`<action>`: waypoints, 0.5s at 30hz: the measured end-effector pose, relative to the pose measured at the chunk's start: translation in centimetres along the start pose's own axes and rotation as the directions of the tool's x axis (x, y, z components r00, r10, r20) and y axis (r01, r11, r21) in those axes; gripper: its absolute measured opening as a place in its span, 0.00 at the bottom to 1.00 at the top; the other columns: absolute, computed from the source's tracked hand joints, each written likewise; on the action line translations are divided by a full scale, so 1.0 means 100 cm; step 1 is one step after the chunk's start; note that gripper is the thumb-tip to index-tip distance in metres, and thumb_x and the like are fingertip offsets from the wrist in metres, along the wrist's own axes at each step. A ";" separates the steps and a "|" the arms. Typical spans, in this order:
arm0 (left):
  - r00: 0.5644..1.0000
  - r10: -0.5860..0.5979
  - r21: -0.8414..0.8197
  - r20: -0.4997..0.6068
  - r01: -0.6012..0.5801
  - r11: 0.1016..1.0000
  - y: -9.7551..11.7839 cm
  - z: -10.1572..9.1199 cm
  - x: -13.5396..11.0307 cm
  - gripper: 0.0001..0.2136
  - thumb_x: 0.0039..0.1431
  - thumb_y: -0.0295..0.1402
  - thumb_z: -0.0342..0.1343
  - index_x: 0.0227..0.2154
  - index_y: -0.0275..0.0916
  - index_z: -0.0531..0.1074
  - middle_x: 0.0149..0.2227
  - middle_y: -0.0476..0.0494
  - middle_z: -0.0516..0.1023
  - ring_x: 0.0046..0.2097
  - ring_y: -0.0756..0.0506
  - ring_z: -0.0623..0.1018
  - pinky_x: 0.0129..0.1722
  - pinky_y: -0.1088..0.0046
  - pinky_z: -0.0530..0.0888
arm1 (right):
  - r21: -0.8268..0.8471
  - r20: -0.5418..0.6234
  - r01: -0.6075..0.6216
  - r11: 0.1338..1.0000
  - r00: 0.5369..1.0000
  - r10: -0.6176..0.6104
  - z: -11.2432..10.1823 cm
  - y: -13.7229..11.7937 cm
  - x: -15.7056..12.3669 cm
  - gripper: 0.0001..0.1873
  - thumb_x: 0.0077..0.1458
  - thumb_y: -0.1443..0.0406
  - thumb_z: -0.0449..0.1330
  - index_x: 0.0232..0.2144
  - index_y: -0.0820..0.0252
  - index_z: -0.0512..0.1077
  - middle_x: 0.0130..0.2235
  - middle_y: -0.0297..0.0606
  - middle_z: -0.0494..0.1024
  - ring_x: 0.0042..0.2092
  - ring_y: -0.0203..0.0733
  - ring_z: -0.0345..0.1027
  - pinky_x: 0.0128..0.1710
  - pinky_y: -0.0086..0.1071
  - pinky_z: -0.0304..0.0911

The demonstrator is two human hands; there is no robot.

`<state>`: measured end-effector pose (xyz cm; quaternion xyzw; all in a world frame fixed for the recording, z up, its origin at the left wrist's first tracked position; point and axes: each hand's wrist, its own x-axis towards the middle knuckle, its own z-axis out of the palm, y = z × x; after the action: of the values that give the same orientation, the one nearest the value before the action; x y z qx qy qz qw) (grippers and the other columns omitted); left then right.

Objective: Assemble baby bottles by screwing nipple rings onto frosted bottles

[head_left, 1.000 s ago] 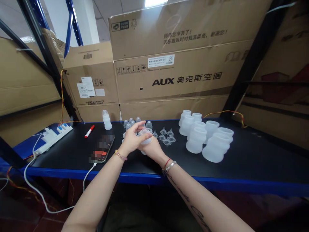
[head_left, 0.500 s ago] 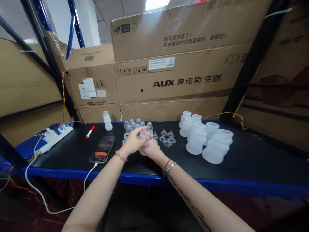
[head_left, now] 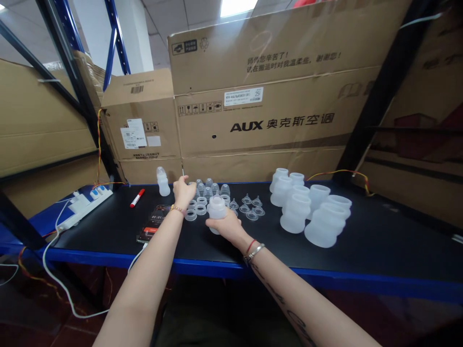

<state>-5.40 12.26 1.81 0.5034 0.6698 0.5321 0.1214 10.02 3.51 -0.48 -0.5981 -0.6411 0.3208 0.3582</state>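
Black-topped bench (head_left: 97, 229) before stacked cardboard cartons (head_left: 260, 120), right hand (head_left: 224, 226) closed around a frosted translucent baby bottle (head_left: 217, 208) upright near bench centre, left hand (head_left: 184, 191) curled at the bottle's 10 o'clock, any hold unclear, just behind clear plastic rings (head_left: 196, 209).

light: ceiling panel (head_left: 237, 8), bright, even | shadows: faint | edges: wide-angle bowing (shelf post (head_left: 76, 91) leans)
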 end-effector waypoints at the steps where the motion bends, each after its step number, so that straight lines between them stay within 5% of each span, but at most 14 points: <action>1: 1.000 0.002 0.095 0.029 -0.004 0.995 0.000 0.004 0.002 0.22 0.47 0.33 0.60 0.48 0.37 0.73 0.51 0.32 0.74 0.55 0.37 0.71 0.56 0.62 0.65 | -0.004 -0.003 0.002 1.000 1.000 -0.002 0.000 0.000 0.000 0.11 0.35 0.61 0.61 0.26 0.56 0.68 0.25 0.29 0.72 0.34 0.45 0.67 0.47 0.42 0.54; 4: 0.992 -0.066 0.199 0.109 0.043 0.979 -0.003 0.018 0.003 0.21 0.43 0.30 0.63 0.45 0.39 0.75 0.54 0.31 0.72 0.58 0.35 0.69 0.56 0.60 0.64 | -0.023 -0.006 0.005 1.000 1.000 -0.006 0.002 0.002 0.002 0.11 0.35 0.61 0.61 0.26 0.56 0.68 0.26 0.30 0.72 0.33 0.44 0.67 0.47 0.41 0.55; 10: 0.984 -0.064 0.119 0.167 0.044 0.992 -0.016 0.025 0.004 0.16 0.43 0.28 0.63 0.39 0.40 0.76 0.44 0.36 0.79 0.51 0.39 0.74 0.53 0.61 0.66 | -0.029 0.000 0.017 0.999 1.000 -0.017 0.005 0.005 0.005 0.12 0.35 0.60 0.61 0.26 0.56 0.68 0.26 0.29 0.72 0.33 0.44 0.68 0.44 0.39 0.58; 13: 0.995 0.034 0.033 0.090 -0.037 0.999 -0.003 0.013 0.004 0.19 0.50 0.33 0.60 0.47 0.38 0.74 0.48 0.34 0.76 0.53 0.40 0.73 0.55 0.61 0.65 | -0.034 0.001 0.018 0.999 1.000 -0.018 0.004 0.005 0.004 0.11 0.35 0.60 0.61 0.26 0.55 0.68 0.26 0.29 0.72 0.34 0.45 0.68 0.46 0.41 0.58; 15: 0.979 0.202 -0.187 0.006 -0.197 0.962 0.013 0.001 -0.001 0.21 0.56 0.37 0.56 0.52 0.36 0.71 0.47 0.35 0.76 0.49 0.41 0.74 0.53 0.63 0.67 | -0.037 0.005 0.023 0.999 1.000 -0.023 0.004 0.005 0.004 0.11 0.36 0.60 0.61 0.26 0.54 0.67 0.26 0.29 0.72 0.34 0.46 0.69 0.46 0.42 0.58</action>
<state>-4.60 12.14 2.82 0.5616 0.5614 0.5954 0.1221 9.92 3.99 -1.06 -0.5966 -0.6545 0.3062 0.3492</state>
